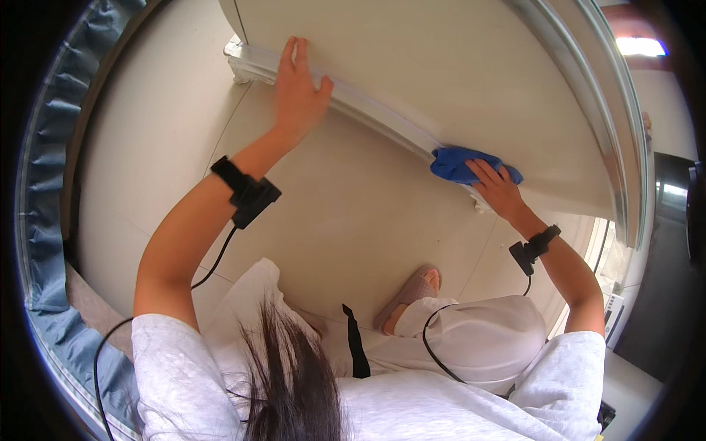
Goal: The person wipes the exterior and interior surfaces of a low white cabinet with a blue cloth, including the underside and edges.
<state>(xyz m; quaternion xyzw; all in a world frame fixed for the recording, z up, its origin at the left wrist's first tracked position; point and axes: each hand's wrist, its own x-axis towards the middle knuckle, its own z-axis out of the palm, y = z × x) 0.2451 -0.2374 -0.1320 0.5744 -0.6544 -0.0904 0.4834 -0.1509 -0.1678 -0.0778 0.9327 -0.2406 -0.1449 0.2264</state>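
A large cream panel (441,66) stands in front of me, with a white ledge (375,121) along its lower edge. My left hand (300,99) rests at the left part of that ledge, fingers stretched out against the panel and thumb apart, holding nothing. Farther right, my right hand (500,187) presses a bunched blue cloth (454,165) onto the ledge and the foot of the panel. The fingers lie over the cloth, and its underside is hidden.
Pale floor tiles (346,198) lie below the ledge. Blue pleated fabric (44,198) runs down the left side. A dark glossy panel (654,279) stands at the far right. Black cables (103,353) trail from straps on both forearms. My slippered foot (412,294) is beneath me.
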